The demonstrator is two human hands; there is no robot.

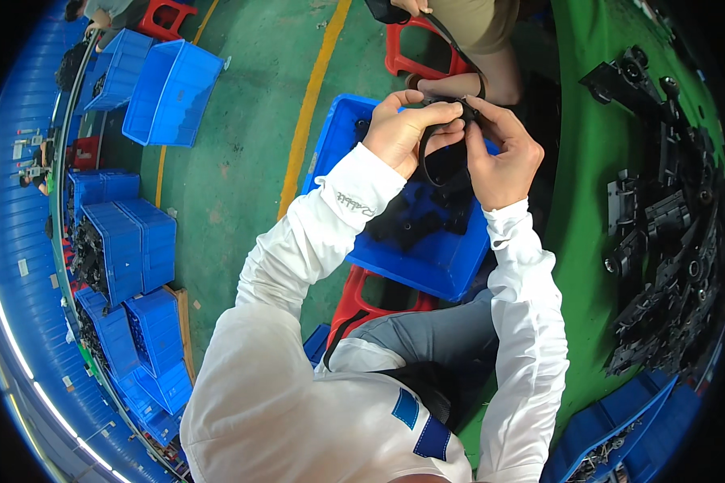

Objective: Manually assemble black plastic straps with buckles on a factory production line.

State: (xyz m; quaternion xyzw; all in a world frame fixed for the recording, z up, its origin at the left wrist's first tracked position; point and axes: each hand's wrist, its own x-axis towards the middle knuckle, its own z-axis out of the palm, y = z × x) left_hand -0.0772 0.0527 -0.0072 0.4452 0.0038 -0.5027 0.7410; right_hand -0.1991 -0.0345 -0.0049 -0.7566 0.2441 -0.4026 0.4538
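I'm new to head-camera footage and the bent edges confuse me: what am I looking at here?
No machine here: the left hand and right hand are bare human hands. The one picture comes from a wide fisheye camera on the wearer's head, looking down, so straight edges bend. Both hands pinch a thin black strip, which loops below the fingers, above a blue bin holding dark parts. On the green surface at right lies a heap of black parts.

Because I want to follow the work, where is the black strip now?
In the head view, above and right of centre, the black strip curves between the left hand and right hand, over the blue bin.
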